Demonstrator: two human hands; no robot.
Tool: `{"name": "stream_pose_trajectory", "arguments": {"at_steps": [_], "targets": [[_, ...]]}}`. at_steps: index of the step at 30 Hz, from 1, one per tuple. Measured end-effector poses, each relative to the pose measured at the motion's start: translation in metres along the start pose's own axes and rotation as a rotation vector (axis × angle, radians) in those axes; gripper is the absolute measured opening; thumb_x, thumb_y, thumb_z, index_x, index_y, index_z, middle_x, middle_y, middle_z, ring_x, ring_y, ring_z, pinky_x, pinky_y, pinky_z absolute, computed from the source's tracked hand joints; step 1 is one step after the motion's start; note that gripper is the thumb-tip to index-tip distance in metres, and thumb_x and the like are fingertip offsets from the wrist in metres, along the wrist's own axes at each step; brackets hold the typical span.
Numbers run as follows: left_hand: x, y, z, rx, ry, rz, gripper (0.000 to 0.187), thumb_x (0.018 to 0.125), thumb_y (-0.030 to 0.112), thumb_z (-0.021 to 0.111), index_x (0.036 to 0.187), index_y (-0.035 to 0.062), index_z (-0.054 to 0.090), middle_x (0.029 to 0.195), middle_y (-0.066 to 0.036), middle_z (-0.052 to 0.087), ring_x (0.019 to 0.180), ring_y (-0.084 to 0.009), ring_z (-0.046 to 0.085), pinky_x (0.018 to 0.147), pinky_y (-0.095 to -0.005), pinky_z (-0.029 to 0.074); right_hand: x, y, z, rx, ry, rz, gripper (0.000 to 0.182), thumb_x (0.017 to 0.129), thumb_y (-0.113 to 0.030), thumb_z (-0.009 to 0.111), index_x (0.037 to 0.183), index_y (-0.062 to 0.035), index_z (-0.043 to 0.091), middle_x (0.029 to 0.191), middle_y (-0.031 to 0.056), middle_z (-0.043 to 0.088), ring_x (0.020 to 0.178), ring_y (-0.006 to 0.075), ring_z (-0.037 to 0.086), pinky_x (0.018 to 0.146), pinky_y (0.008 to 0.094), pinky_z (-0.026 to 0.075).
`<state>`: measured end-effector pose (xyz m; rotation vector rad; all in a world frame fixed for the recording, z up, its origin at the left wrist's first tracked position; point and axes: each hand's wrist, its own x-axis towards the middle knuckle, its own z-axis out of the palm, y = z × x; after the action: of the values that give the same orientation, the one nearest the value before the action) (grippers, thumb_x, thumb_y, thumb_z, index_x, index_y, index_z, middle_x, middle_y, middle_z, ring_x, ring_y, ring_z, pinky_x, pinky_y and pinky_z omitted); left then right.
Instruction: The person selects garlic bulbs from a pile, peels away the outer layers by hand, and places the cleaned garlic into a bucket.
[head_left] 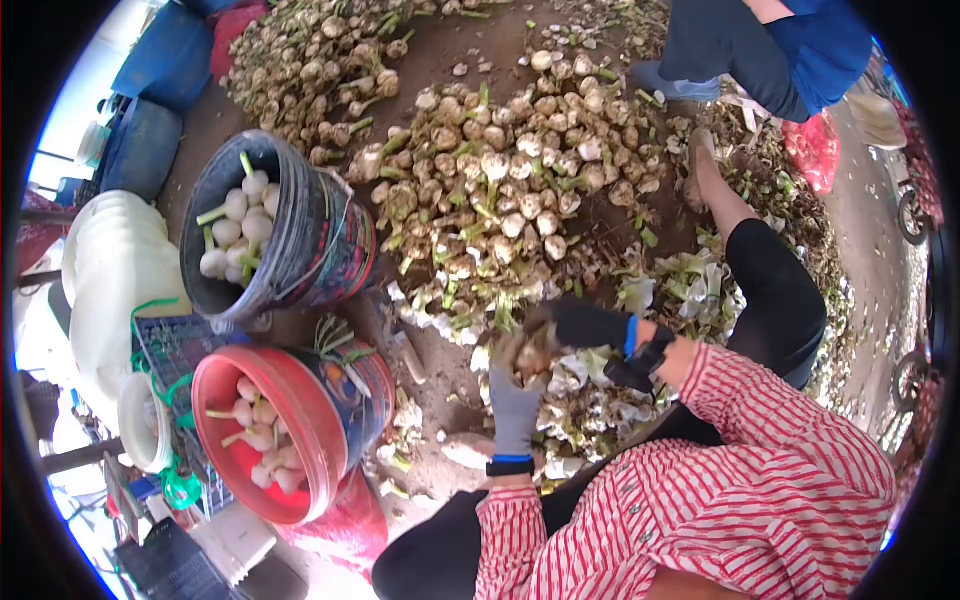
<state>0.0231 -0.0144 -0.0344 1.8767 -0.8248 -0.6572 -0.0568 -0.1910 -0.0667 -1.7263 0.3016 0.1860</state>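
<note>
My left hand [514, 400], in a grey glove, is closed around a garlic bulb [536, 356] in front of my knees. My right hand [590, 328], in a dark glove, meets the bulb from the right with its fingers curled in. Those fingertips are blurred, and what they pinch is hidden. Loose papery garlic skins [590, 412] lie on the ground under both hands. Just beyond them spreads a big heap of unpeeled garlic bulbs [500, 165], some with green stems.
At my left stand a black bucket [345, 235] and a red-rimmed bucket [320, 440], both containing cleaned white garlic. A second garlic heap [305, 70] lies farther back. Another person's leg [720, 45] and a bare foot [697, 170] are at upper right. Blue drums [148, 145] stand upper left.
</note>
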Motion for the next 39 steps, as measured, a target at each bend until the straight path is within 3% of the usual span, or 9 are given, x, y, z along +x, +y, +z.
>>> {"name": "stream_pose_trajectory", "arguments": {"at_steps": [3, 11, 13, 17, 23, 28, 31, 34, 39], "targets": [[0.000, 0.019, 0.001, -0.405, 0.065, -0.128, 0.067, 0.064, 0.005, 0.071, 0.125, 0.0016, 0.044, 0.124, -0.014, 0.046, 0.114, -0.0228, 0.045, 0.099, -0.0321, 0.034, -0.020, -0.011, -0.007, 0.727, 0.170, 0.035, 0.033, 0.081, -0.006, 0.050, 0.114, -0.0038, 0.054, 0.101, 0.0039, 0.058, 0.088, 0.0136, 0.054, 0.080, 0.0241, 0.044], [-0.012, 0.065, 0.007, -0.356, 0.181, -0.116, 0.066, 0.063, 0.006, 0.076, 0.122, 0.0012, 0.046, 0.115, -0.009, 0.050, 0.107, -0.0169, 0.046, 0.092, -0.0279, 0.036, -0.050, -0.080, -0.008, -0.009, 0.410, -0.196, 0.040, 0.084, -0.033, 0.059, 0.104, 0.0015, 0.054, 0.080, 0.0054, 0.062, 0.069, 0.0108, 0.052, 0.065, 0.0288, 0.044], [-0.016, 0.077, 0.003, -0.216, 0.158, -0.083, 0.065, 0.063, 0.006, 0.076, 0.121, 0.0001, 0.046, 0.114, -0.009, 0.050, 0.106, -0.0161, 0.046, 0.091, -0.0275, 0.037, -0.051, -0.082, -0.003, -0.232, 0.223, 0.225, 0.037, 0.084, -0.033, 0.059, 0.104, -0.0026, 0.057, 0.089, 0.0129, 0.060, 0.079, 0.0257, 0.059, 0.070, 0.0341, 0.046], [-0.027, 0.086, 0.001, -0.188, 0.139, -0.108, 0.063, 0.063, 0.004, 0.076, 0.119, -0.0004, 0.047, 0.114, -0.009, 0.051, 0.104, -0.0156, 0.048, 0.092, -0.0270, 0.037, -0.052, -0.052, 0.011, 0.055, 0.371, -0.242, 0.038, 0.084, -0.031, 0.058, 0.104, 0.0008, 0.055, 0.085, 0.0098, 0.061, 0.075, 0.0191, 0.058, 0.069, 0.0327, 0.047], [-0.033, 0.087, -0.002, -0.852, 0.057, -0.289, 0.063, 0.065, 0.001, 0.072, 0.121, 0.0030, 0.045, 0.115, -0.010, 0.050, 0.106, -0.0169, 0.048, 0.093, -0.0328, 0.040, -0.073, -0.064, -0.007, 0.398, 0.062, -0.142, 0.030, 0.087, -0.021, 0.049, 0.105, 0.0022, 0.054, 0.087, 0.0074, 0.061, 0.076, 0.0119, 0.054, 0.070, 0.0283, 0.046], [-0.034, 0.066, 0.003, -1.356, 0.005, -0.281, 0.063, 0.076, 0.044, 0.062, 0.123, 0.0063, 0.043, 0.118, -0.012, 0.052, 0.107, -0.0276, 0.053, 0.089, -0.0367, 0.047, -0.070, -0.063, 0.001, -0.136, 0.384, -0.457, 0.023, 0.079, -0.009, 0.057, 0.101, -0.0002, 0.055, 0.084, 0.0064, 0.059, 0.077, 0.0129, 0.053, 0.067, 0.0291, 0.045], [-0.033, 0.058, 0.007, -1.422, -0.005, -0.364, 0.063, 0.078, 0.049, 0.059, 0.122, 0.0071, 0.044, 0.115, -0.014, 0.054, 0.102, -0.0276, 0.056, 0.084, -0.0367, 0.049, -0.067, -0.069, 0.009, 0.278, 0.346, -0.068, 0.034, 0.071, -0.003, 0.061, 0.104, 0.0009, 0.054, 0.091, 0.0134, 0.059, 0.082, 0.0181, 0.055, 0.071, 0.0307, 0.045], [-0.035, 0.021, 0.004, -1.778, -0.321, -0.375, 0.064, 0.079, 0.056, 0.052, 0.121, 0.0077, 0.045, 0.110, -0.016, 0.056, 0.096, -0.0283, 0.058, 0.079, -0.0387, 0.051, -0.055, -0.038, 0.021, -0.152, 0.514, -0.478, 0.040, 0.073, 0.001, 0.054, 0.113, 0.0002, 0.051, 0.090, 0.0106, 0.055, 0.081, 0.0186, 0.054, 0.071, 0.0339, 0.045], [-0.023, 0.073, 0.001, -0.995, 0.041, -0.504, 0.073, 0.079, 0.066, 0.044, 0.122, 0.0064, 0.043, 0.105, -0.011, 0.057, 0.088, -0.0228, 0.060, 0.065, -0.0283, 0.052, -0.068, -0.068, 0.015, 0.630, 0.337, -0.080, 0.030, 0.080, -0.004, 0.050, 0.109, 0.0030, 0.051, 0.083, 0.0094, 0.057, 0.076, 0.0151, 0.054, 0.070, 0.0304, 0.045]]}}
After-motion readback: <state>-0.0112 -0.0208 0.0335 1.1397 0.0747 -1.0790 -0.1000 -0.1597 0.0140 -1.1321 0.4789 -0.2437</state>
